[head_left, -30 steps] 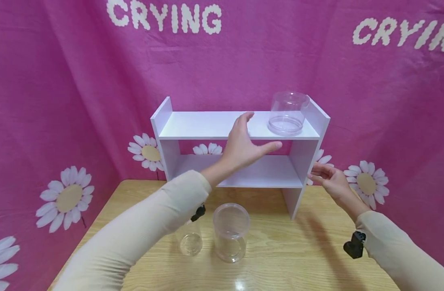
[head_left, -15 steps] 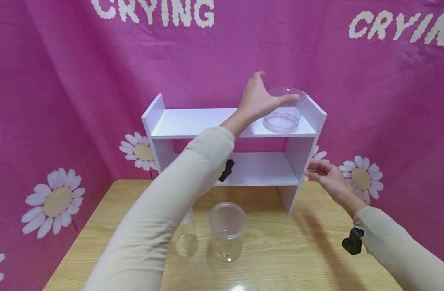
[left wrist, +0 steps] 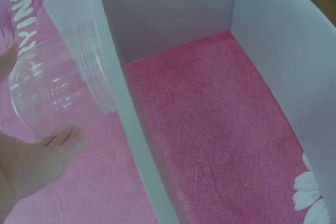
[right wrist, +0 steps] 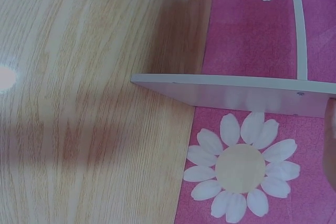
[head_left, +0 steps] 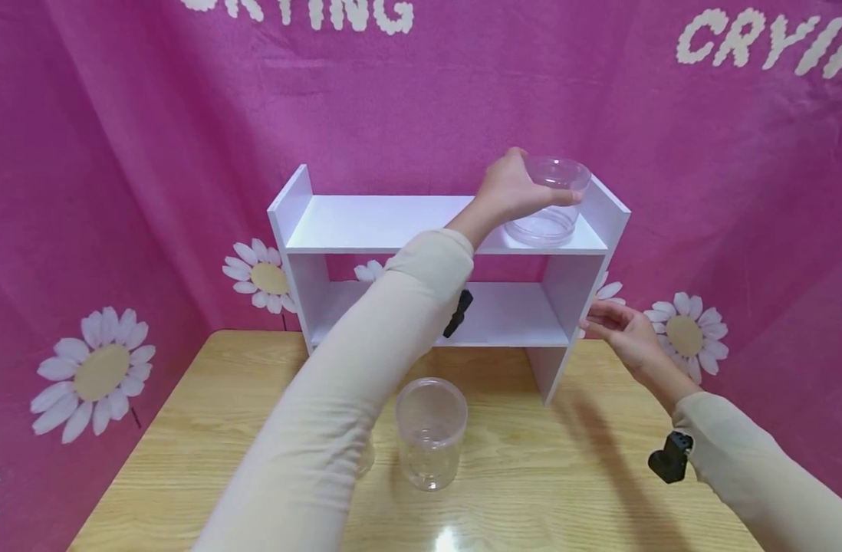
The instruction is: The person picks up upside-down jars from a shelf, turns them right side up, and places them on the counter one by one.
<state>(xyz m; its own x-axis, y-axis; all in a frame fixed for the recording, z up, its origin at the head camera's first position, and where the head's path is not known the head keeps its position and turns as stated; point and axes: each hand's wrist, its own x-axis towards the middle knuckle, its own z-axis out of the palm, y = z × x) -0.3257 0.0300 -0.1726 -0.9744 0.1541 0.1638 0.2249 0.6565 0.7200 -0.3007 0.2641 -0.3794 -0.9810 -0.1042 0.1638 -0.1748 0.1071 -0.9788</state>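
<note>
1. Head view: a clear plastic jar (head_left: 547, 222) stands upright on the white top shelf (head_left: 379, 222), at its right end.
2. Head view only: a taller clear jar (head_left: 431, 433) stands on the near wooden table (head_left: 531, 491); just left of it, another clear vessel (head_left: 366, 458) is mostly hidden by the left sleeve (head_left: 366, 360).
3. Left wrist view: bent fingers (left wrist: 68, 139) show beside the jar's left side; in the head view the hand obscures them.
4. Right wrist view only: a small screw head (right wrist: 300, 94) on the right side panel's (right wrist: 236, 93) outer face.
5. Left hand (head_left: 514, 186): thumb and fingers set wide about the jar; whether they press it, cannot tell.
6. Right hand (head_left: 626, 333): fingers loosely bent, fingertips touching the panel's outer side.
</note>
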